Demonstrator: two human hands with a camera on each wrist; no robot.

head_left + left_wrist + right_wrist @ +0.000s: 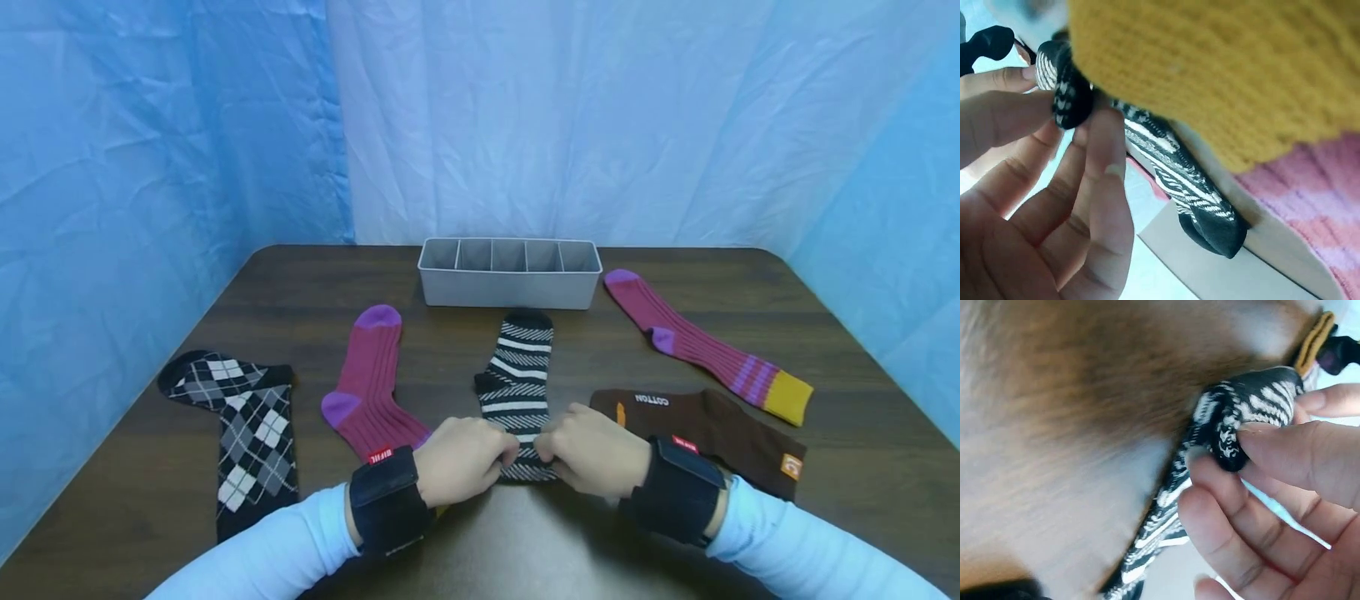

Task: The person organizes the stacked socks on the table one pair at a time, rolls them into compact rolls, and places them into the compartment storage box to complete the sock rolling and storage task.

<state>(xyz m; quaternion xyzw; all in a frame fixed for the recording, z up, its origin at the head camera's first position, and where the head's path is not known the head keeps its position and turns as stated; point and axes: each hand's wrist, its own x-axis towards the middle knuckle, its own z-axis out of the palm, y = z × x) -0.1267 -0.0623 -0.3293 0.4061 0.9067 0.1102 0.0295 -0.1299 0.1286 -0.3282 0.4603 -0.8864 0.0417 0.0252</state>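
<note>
A black sock with white stripes (521, 375) lies in the middle of the table, its toe pointing away and its open end toward me. My left hand (459, 460) pinches the left side of the near end. On the other side, my right hand (596, 450) pinches the right side. Both wrist views show the cuff (1072, 100) folded over into a small roll between thumbs and fingers. The rest of the sock (1163, 515) stretches out past the fingertips.
A grey divided box (510, 287) stands at the back. Purple-red socks lie at left (375, 375) and right (690, 337). An argyle sock (258, 433) is at far left, a brown sock (705, 425) beside my right wrist. A yellow knit cuff (1210, 75) fills much of the left wrist view.
</note>
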